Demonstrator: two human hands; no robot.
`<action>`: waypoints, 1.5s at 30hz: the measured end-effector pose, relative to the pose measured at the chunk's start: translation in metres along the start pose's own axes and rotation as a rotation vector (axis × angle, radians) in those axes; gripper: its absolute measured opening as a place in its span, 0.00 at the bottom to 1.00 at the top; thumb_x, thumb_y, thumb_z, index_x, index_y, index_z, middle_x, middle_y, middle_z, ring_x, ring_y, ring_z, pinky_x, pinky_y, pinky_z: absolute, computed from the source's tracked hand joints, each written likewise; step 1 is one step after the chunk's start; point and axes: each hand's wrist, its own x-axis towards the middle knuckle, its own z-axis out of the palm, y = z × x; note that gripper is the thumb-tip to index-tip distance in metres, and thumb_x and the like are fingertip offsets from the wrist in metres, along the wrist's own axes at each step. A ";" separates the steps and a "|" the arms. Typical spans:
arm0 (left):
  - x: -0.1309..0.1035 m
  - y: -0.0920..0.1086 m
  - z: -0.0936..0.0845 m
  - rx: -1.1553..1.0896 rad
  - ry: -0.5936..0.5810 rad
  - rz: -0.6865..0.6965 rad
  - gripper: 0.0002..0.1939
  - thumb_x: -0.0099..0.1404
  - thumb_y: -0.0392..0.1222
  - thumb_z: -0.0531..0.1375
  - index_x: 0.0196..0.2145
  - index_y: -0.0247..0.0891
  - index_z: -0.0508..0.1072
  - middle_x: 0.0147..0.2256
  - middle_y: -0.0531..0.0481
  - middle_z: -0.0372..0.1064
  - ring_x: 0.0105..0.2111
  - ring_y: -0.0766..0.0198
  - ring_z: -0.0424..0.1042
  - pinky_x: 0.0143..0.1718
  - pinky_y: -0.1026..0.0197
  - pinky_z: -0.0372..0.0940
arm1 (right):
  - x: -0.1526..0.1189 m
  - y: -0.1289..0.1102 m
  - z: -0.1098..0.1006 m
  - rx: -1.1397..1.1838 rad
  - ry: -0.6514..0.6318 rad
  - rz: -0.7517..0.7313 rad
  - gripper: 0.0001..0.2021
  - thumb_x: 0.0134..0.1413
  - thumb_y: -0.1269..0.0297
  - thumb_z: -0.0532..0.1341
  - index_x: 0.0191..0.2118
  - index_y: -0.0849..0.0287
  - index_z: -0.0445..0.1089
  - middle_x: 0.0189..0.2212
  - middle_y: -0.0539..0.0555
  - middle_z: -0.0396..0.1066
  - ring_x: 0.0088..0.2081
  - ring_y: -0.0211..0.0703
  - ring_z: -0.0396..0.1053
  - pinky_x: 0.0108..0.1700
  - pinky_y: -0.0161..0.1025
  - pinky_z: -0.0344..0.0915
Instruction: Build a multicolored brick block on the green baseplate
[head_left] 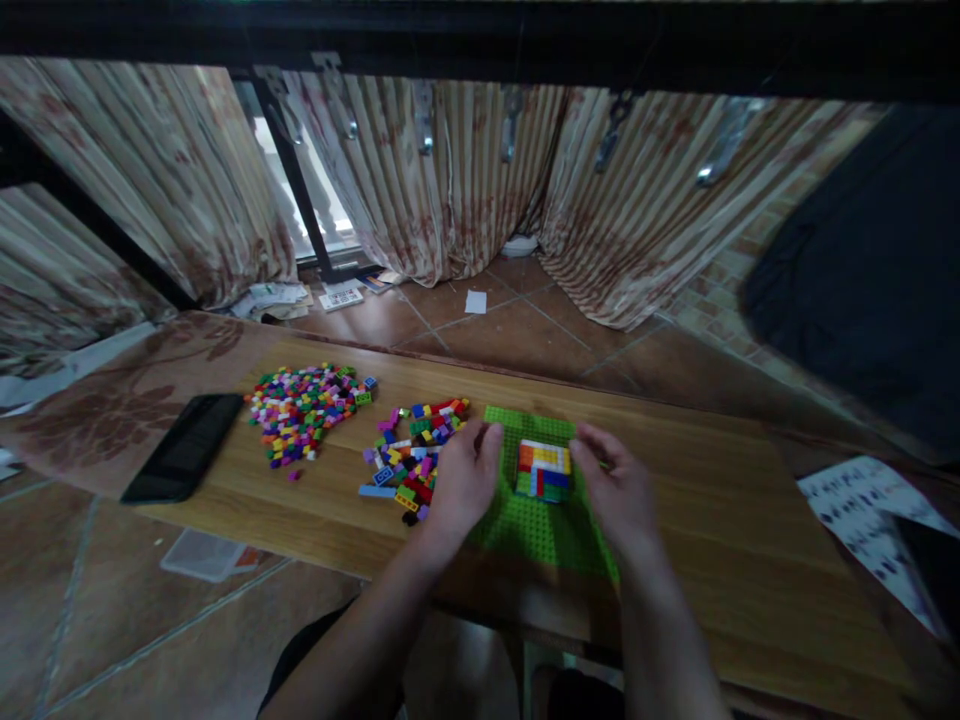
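A green studded baseplate (pixel 536 535) lies on the wooden board in front of me. On it sits a small block build (pixel 543 470) in white, yellow, orange, red, blue and green. My left hand (pixel 466 475) is at the plate's left side, thumb and fingers curled near each other; whether something small is between them is hidden. My right hand (pixel 616 490) is over the plate's right edge, its fingers bent beside the build, and whether they hold anything is unclear. Loose mixed bricks (pixel 409 455) lie just left of my left hand.
A larger heap of small colourful bricks (pixel 304 405) is farther left on the wooden board (pixel 720 520). Beside it lies a black tablet (pixel 184 448). A clear plastic box (pixel 202 555) is on the floor. Printed paper (pixel 874 520) lies at the right.
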 end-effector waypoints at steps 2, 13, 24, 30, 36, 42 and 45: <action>0.008 0.001 -0.019 -0.086 0.074 -0.030 0.15 0.65 0.48 0.54 0.25 0.37 0.69 0.20 0.55 0.62 0.21 0.69 0.60 0.24 0.67 0.53 | 0.001 -0.006 0.000 0.052 0.176 -0.027 0.17 0.50 0.54 0.62 0.40 0.61 0.75 0.37 0.59 0.77 0.39 0.47 0.73 0.44 0.47 0.69; 0.026 0.001 -0.076 -0.601 0.286 -0.242 0.15 0.54 0.49 0.63 0.31 0.33 0.72 0.22 0.56 0.65 0.15 0.76 0.57 0.17 0.69 0.50 | -0.064 -0.043 0.051 -0.013 -0.139 -0.411 0.08 0.59 0.64 0.57 0.38 0.54 0.74 0.34 0.53 0.75 0.36 0.42 0.72 0.39 0.39 0.69; 0.023 -0.001 -0.089 -0.682 0.286 -0.264 0.14 0.50 0.46 0.66 0.31 0.33 0.72 0.21 0.57 0.64 0.16 0.76 0.57 0.18 0.69 0.52 | -0.079 -0.018 0.080 -0.429 -0.365 -0.408 0.14 0.57 0.71 0.54 0.46 0.58 0.70 0.40 0.57 0.71 0.41 0.48 0.69 0.44 0.45 0.67; 0.022 -0.002 -0.090 -0.677 0.271 -0.266 0.14 0.49 0.46 0.67 0.28 0.34 0.72 0.21 0.56 0.64 0.17 0.77 0.57 0.19 0.70 0.52 | -0.081 -0.021 0.091 -0.348 -0.371 -0.431 0.14 0.56 0.71 0.54 0.46 0.57 0.71 0.38 0.56 0.71 0.41 0.47 0.70 0.45 0.44 0.67; 0.023 -0.005 -0.093 -0.689 0.269 -0.252 0.12 0.50 0.44 0.66 0.28 0.34 0.71 0.22 0.56 0.65 0.16 0.77 0.57 0.18 0.70 0.51 | -0.086 -0.028 0.098 -0.204 -0.355 -0.473 0.13 0.59 0.71 0.53 0.46 0.55 0.70 0.41 0.56 0.70 0.43 0.44 0.70 0.46 0.41 0.69; 0.023 -0.007 -0.097 -0.700 0.293 -0.253 0.11 0.49 0.42 0.66 0.28 0.33 0.72 0.22 0.56 0.66 0.17 0.77 0.58 0.19 0.71 0.52 | -0.096 -0.026 0.103 -0.315 -0.436 -0.556 0.11 0.57 0.72 0.54 0.42 0.56 0.72 0.41 0.57 0.67 0.44 0.47 0.67 0.47 0.46 0.68; 0.023 -0.008 -0.098 -0.702 0.295 -0.261 0.11 0.49 0.42 0.66 0.29 0.33 0.73 0.22 0.56 0.66 0.17 0.77 0.57 0.19 0.71 0.51 | -0.097 -0.025 0.106 -0.356 -0.417 -0.549 0.10 0.57 0.70 0.55 0.41 0.57 0.72 0.42 0.59 0.66 0.44 0.50 0.65 0.48 0.49 0.67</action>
